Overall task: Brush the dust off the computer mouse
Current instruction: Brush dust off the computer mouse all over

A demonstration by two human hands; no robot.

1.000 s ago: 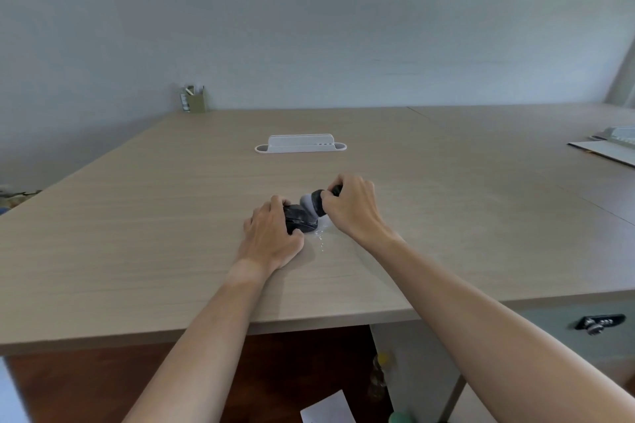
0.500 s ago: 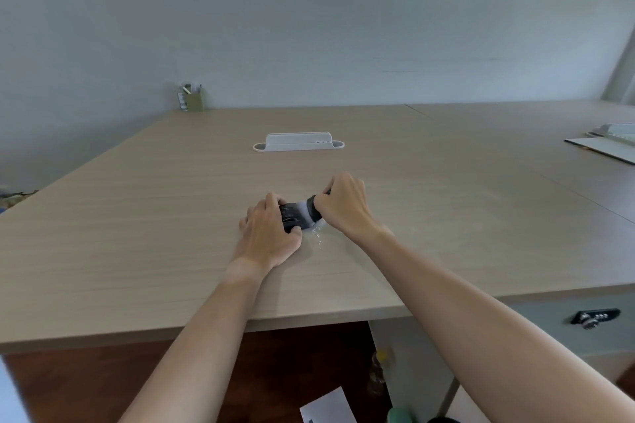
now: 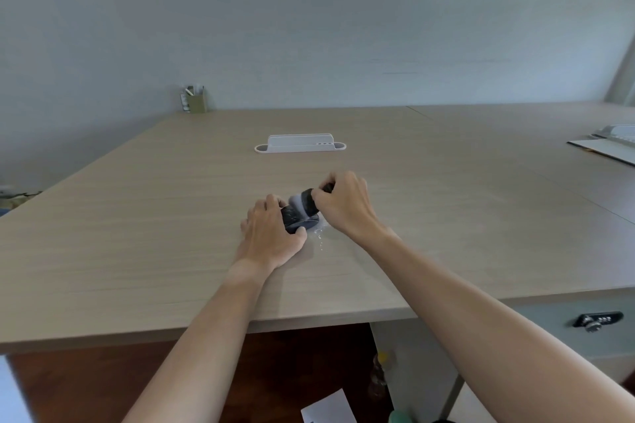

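Note:
A dark computer mouse point(image 3: 298, 220) lies on the wooden desk point(image 3: 137, 233), partly covered by my hands. My left hand point(image 3: 271, 237) grips the mouse from its left side, fingers over the top and thumb at the near edge. My right hand point(image 3: 345, 206) holds a dark-handled brush point(image 3: 307, 201) whose pale bristles touch the top of the mouse. White specks of dust point(image 3: 320, 238) lie on the desk just right of the mouse.
A white tray-like holder point(image 3: 300, 143) stands farther back at the middle of the desk. A pen cup point(image 3: 195, 101) sits at the back left corner. Papers point(image 3: 608, 144) lie at the far right. A drawer with a combination lock point(image 3: 597, 320) is below the desk's right front.
The brush head has swung back up and to the right over the mouse after sweeping lower and leftward. My left hand has stayed on the mouse.

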